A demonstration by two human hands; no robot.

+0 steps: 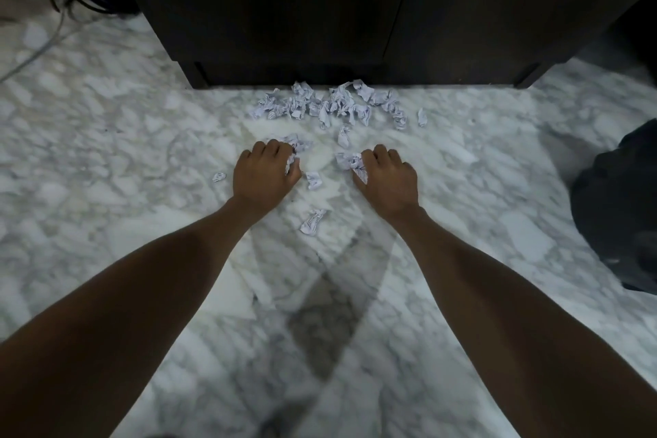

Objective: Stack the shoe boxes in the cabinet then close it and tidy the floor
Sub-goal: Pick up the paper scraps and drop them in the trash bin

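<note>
Gripping crumpled paper scraps with curled fingers, left hand and right hand rest on the marble floor. The dark cabinet stands closed, contents hidden.

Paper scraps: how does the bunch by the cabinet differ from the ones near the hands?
The heap of scraps lies dense against the cabinet base, untouched; the loose scraps lie scattered singly, nearer the person. The left hand and right hand each grip some. All are crumpled white paper.
</note>
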